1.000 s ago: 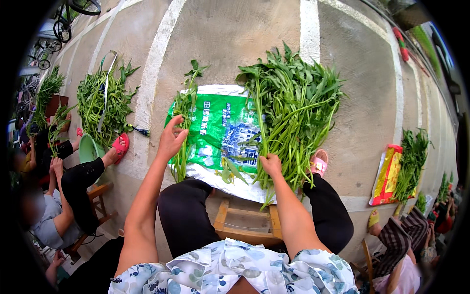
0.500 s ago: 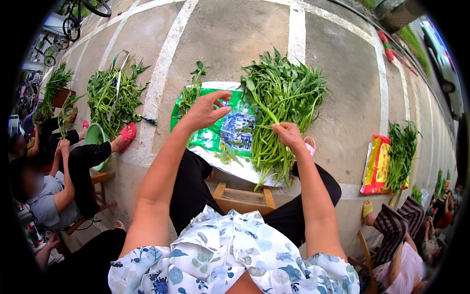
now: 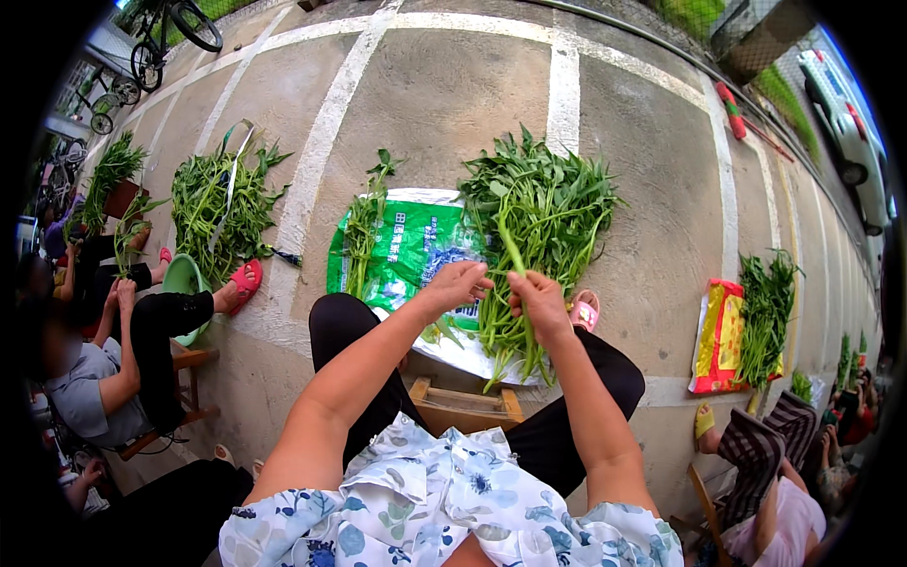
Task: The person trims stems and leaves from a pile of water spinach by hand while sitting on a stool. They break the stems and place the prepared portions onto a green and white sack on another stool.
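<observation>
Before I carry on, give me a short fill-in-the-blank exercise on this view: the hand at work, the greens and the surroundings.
1. The hand gripping the green stem is the person's ____ one.
2. The small bunch of greens lies along the ____ side of the green-and-white sack.
3. The basin near the picture's left edge is coloured ____.
4. The sandal on the person's own right foot is ____.

Missing words: right; left; green; pink.

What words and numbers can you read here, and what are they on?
Green-and-white sack: white and blue writing, which I won't copy out; some blue is hidden by the left hand.
Red-and-yellow sack: any printing is too small to read.
</observation>
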The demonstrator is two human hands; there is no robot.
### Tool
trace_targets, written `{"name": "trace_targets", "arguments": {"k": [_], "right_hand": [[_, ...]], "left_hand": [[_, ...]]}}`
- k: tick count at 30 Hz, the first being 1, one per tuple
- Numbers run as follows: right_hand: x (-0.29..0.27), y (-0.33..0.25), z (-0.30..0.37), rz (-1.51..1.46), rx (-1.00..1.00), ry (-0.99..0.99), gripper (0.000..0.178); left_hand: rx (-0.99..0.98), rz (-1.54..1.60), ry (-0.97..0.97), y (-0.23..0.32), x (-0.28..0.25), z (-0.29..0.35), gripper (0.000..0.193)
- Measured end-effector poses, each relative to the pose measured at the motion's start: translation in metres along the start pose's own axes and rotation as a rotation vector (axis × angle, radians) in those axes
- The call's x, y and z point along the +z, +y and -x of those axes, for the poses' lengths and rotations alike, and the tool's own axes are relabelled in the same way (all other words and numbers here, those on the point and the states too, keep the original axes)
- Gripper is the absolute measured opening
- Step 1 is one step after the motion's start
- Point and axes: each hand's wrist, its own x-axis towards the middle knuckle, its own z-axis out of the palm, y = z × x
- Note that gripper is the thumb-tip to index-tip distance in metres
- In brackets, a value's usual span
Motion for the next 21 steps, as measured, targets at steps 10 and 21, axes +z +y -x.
{"name": "trace_targets", "arguments": {"k": [10, 21], "right_hand": [[0.044, -0.004, -0.007, 0.426, -0.122, -0.302, 0.024], [0.061, -0.002, -0.039, 0.292, -0.147, -0.29, 0.026]], "left_hand": [[0.051, 0.531, 0.122, 0.023, -0.028, -0.005, 0.037], [0.2, 0.521, 0.227, 0.033, -0.024, -0.006, 0.034]]}}
